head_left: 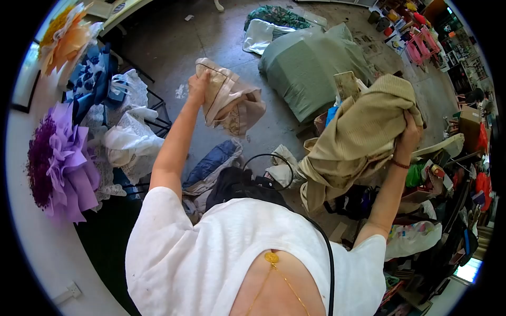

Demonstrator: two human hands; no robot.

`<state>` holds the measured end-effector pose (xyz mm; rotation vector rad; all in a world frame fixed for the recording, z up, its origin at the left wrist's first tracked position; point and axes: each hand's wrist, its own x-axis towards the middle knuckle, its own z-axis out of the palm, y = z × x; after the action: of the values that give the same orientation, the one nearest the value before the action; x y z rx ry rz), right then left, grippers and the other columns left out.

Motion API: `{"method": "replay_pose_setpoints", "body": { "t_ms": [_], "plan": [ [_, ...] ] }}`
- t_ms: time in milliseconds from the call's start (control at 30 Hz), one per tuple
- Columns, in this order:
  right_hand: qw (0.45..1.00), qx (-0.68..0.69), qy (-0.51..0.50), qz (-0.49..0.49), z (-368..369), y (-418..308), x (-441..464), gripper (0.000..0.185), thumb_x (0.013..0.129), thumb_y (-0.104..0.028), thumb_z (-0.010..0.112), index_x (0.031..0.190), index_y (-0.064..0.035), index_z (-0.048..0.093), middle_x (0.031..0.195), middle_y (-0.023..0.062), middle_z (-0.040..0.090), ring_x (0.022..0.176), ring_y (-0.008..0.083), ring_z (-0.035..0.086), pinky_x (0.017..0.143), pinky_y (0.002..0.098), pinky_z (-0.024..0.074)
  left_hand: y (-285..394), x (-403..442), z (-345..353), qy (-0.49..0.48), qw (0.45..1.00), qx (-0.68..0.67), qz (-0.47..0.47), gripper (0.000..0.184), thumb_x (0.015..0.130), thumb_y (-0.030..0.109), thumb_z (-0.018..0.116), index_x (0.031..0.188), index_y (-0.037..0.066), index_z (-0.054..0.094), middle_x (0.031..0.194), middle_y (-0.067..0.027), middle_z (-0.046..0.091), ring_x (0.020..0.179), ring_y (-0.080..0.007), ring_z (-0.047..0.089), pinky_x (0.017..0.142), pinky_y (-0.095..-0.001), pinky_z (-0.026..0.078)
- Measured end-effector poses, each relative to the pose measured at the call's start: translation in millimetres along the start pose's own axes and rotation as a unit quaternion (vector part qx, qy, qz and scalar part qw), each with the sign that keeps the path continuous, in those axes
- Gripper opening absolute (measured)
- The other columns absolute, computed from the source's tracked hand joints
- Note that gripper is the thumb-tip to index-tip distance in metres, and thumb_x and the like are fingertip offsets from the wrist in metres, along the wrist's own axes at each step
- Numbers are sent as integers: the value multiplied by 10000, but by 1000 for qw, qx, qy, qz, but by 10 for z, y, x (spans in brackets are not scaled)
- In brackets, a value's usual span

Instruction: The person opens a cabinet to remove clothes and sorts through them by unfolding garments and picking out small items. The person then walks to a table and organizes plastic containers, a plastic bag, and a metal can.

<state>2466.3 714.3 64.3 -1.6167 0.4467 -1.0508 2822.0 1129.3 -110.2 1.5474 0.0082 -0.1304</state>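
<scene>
My left hand (198, 88) is raised at the left with its fingers closed on a crumpled beige cloth (232, 102), which has dark piping and a shiny patch. The cloth hangs to the right of the hand, above the floor. On the right, my right hand (410, 134) grips the edge of a large tan ribbed cloth (363, 131). That cloth is bunched up, and its folds hang down to the left. Some darker stains mark its lower part. What lies directly behind it is partly hidden.
A large grey-green covered bundle (311, 66) stands ahead, with a patterned green cloth (276, 17) beyond it. A blue garment (211, 162) and a black bag (232, 187) lie close to my body. Wrapped purple flowers (68, 163) stand left; cluttered goods (421, 179) line the right.
</scene>
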Motion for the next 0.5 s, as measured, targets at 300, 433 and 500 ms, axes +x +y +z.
{"method": "replay_pose_setpoints", "body": {
  "t_ms": [300, 433, 500],
  "plan": [
    [987, -92, -132, -23, 813, 980, 925, 189, 760, -24, 505, 914, 45, 591, 854, 73, 626, 777, 149, 567, 715, 249, 424, 257, 764, 1121, -141, 988, 46, -47, 256, 755, 213, 597, 872, -14, 577, 766, -50, 593, 645, -131, 556, 578, -267, 451],
    [967, -198, -151, -46, 1325, 1464, 1069, 214, 743, -56, 489, 912, 29, 590, 847, 157, 620, 792, 229, 592, 726, 271, 428, 37, 1382, 1633, -216, 950, 214, 72, 364, 777, 138, 548, 1101, -13, 476, 877, -114, 596, 773, -176, 571, 670, -281, 455],
    [935, -286, -116, -177, 1649, 1648, 1167, 214, 723, -118, 492, 854, 12, 599, 802, 214, 584, 783, 324, 575, 702, 327, 438, -71, 1662, 1884, -239, 914, 309, 108, 422, 787, 102, 532, 1180, -5, 423, 910, -113, 586, 820, -161, 560, 698, -264, 452]
  ]
}}
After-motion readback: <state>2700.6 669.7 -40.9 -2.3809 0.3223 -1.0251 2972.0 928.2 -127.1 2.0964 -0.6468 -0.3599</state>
